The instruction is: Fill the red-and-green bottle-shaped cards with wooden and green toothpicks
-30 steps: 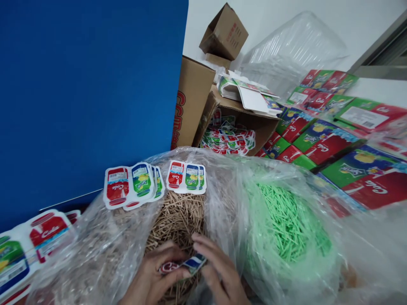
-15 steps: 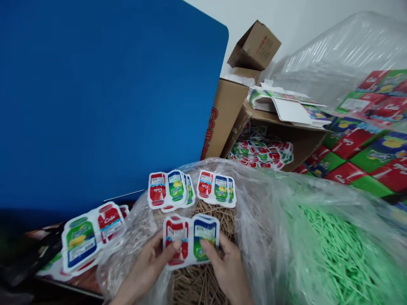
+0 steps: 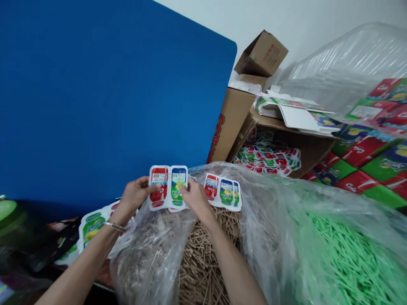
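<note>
Both hands hold one flat printed card (image 3: 168,186) with a red panel and a blue-green panel. My left hand (image 3: 133,196) pinches its left edge. My right hand (image 3: 193,198) grips its right edge, thumb on the green panel. The card sits over the left stack of like cards at the far rim of a clear plastic bag (image 3: 149,254) full of brown sticks (image 3: 200,267). A second stack of cards (image 3: 223,191) lies just to the right of my right hand.
A blue board (image 3: 104,93) stands behind. More cards (image 3: 92,224) lie at the left. A bag of green sticks (image 3: 349,258) sits to the right. An open carton (image 3: 295,140) holds cards, with printed boxes (image 3: 365,156) and a clear bag (image 3: 343,72) beyond it.
Both hands lifted the card off the brown sticks, opened it flat, and carried it forward onto the left stack at the bag's far rim. The view swung left.
</note>
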A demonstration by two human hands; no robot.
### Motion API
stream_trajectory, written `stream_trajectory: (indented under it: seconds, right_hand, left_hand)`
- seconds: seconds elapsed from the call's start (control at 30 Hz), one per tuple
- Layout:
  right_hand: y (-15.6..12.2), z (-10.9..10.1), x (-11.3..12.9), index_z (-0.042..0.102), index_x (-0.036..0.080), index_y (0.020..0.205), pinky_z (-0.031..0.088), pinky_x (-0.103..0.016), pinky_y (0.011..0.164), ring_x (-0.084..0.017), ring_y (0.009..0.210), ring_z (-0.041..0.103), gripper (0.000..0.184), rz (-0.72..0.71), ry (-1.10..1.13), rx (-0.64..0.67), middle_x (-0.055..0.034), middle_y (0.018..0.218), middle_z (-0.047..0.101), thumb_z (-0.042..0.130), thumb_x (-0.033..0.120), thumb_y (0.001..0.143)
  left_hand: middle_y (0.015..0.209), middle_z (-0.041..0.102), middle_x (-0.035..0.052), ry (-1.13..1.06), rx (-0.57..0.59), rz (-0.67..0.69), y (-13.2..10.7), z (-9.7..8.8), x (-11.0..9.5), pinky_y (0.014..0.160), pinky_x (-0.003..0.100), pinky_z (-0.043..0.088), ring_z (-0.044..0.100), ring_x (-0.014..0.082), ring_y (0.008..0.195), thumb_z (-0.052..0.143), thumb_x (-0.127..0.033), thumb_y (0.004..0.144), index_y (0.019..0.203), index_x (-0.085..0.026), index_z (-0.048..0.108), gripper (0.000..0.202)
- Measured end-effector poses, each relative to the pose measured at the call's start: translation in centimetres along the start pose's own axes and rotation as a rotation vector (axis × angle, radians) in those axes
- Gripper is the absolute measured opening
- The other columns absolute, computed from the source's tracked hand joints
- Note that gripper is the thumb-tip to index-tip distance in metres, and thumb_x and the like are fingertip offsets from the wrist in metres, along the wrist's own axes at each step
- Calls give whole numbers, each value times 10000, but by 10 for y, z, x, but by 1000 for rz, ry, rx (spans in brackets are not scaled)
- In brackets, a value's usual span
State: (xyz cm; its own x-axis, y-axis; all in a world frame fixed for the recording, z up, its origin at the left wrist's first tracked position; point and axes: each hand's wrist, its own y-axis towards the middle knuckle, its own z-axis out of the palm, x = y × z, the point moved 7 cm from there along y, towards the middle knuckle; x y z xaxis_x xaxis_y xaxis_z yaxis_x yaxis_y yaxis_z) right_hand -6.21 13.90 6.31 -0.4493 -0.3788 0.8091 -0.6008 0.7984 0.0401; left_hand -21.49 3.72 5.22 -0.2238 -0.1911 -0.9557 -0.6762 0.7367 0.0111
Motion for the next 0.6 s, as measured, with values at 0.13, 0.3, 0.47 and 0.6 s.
stream_trajectory:
  seconds: [0.13,0.3,0.47,0.6]
  right_hand:
    - [21,1,-9,654,148,983,455,-308,747,-254,866,651,205,36,-102,13,-95,884,713,562,179,803]
    - [26,-6,-28,570,83,1171,398,-342,908,-302,1157,525,392,57,-172,-28,-193,1201,599,598,254,819]
    - [30,-3,-43,571,84,1162,445,-380,870,-284,1057,604,359,109,-139,-19,-176,1106,653,519,319,895]
    - [33,4,-49,547,147,1178,440,-462,921,-235,1056,592,331,142,-92,-42,-99,1182,606,526,348,916]
  left_hand:
    - [784,743,72,154,-18,7,18,1,12,686,317,517,684,275,778,708,-593,529,873,-142,694,568]
    - [1094,693,187,301,-12,-28,21,2,27,871,409,448,592,387,1067,652,-588,616,1066,-89,657,672]
    - [1150,688,140,314,83,-58,17,25,35,901,382,453,606,332,1093,481,-564,794,1132,-132,635,570]
    - [1407,432,240,360,1,-86,17,56,40,1059,490,270,387,335,1304,433,-534,865,1349,-42,402,691]
